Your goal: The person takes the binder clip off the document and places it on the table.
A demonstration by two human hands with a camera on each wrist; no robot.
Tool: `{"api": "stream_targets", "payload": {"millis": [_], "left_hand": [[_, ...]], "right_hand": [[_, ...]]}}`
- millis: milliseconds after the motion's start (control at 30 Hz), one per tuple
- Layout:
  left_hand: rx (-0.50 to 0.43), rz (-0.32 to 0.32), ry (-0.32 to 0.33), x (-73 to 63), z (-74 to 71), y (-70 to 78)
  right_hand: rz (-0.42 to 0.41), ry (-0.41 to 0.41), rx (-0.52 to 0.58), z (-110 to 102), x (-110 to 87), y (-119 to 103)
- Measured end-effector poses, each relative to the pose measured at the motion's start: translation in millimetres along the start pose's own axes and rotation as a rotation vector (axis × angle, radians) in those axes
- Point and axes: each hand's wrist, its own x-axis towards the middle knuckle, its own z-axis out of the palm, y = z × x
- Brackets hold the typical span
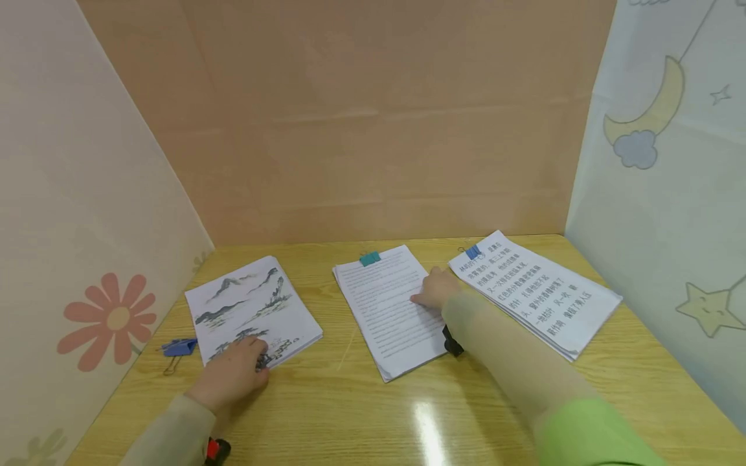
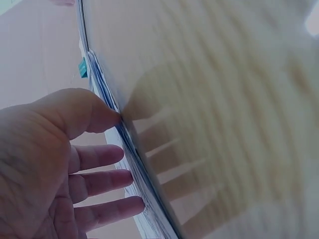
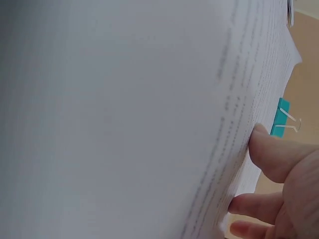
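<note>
plainly, we note left hand, unclenched, touching the drawing stack; right hand, likewise unclenched, touching the middle stack, held in a teal clip.

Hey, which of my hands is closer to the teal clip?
Right. Your right hand is at the right edge of the middle stack, right of the teal clip; your left hand is farther, to its left, at the landscape-printed stack.
</note>
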Motion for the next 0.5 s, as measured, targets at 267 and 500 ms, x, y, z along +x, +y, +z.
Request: {"api": "stream_targets", "payload": {"millis": [267,500], "left_hand": [[0.004,0.011,0.034,3.5,-1.8,-3.9],[0.015,0.016,0.050,7.1,-0.2,-6.9]], "right_hand": [[0.049,-0.037,0.056,-6.0,-28.1,-7.4],[0.016,-0.045,0.016,0.7,-45.6,-8.7]]}}
